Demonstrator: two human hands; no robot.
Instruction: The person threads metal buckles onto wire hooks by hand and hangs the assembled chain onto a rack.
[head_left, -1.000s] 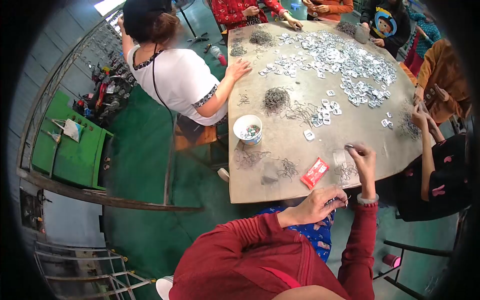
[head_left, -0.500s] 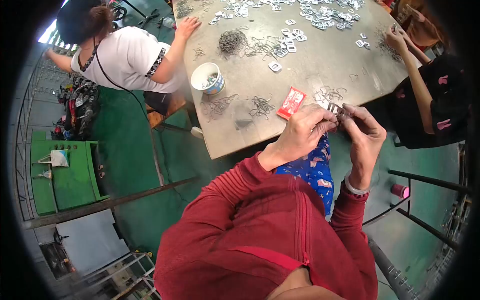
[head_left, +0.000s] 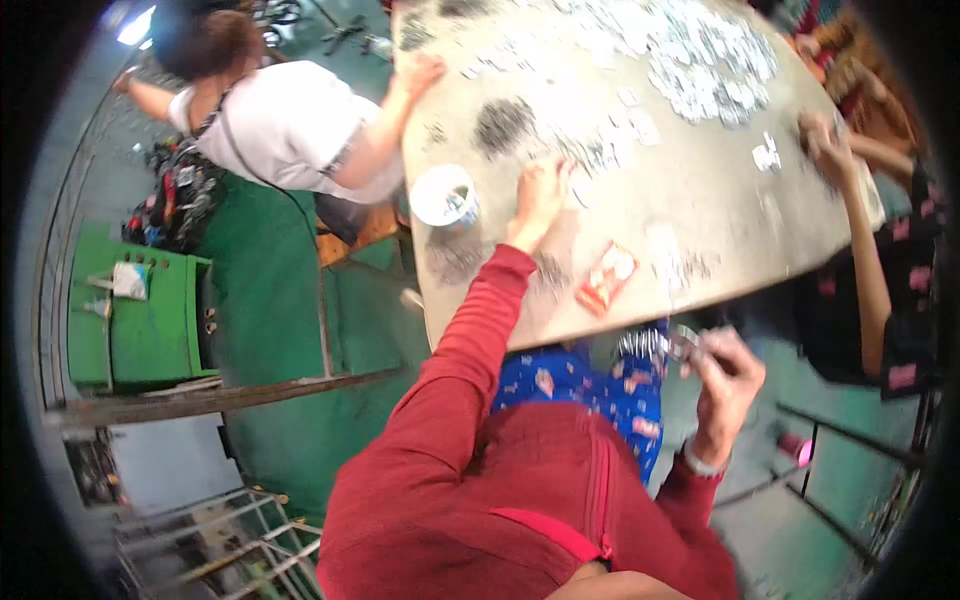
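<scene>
My left hand (head_left: 543, 197) reaches palm down over the table (head_left: 740, 225). Its fingertips are beside thin wire pieces (head_left: 598, 155) and a flat metal buckle; blur hides whether they hold anything. My right hand (head_left: 728, 375) is above my lap, off the table's near edge. Between its thumb and fingers is a shiny metal buckle (head_left: 684, 342), smeared by motion. A red packet (head_left: 608, 278) lies near the table edge between my hands, with loose wire pieces (head_left: 690, 266) to its right. Left of my left hand stands a white cup (head_left: 440, 194) with small items in it.
A dark wire heap (head_left: 503, 127) and a large pile of metal buckles (head_left: 715, 70) lie farther back. A person in white (head_left: 290, 115) sits at the left, one hand on the table. Another person's hands (head_left: 828, 145) work at the right edge. A green cabinet (head_left: 135, 335) stands left.
My hands have come apart. My left hand has moved up and left over the table toward the wire pieces; my right has dropped toward my lap. The view has shifted slightly.
</scene>
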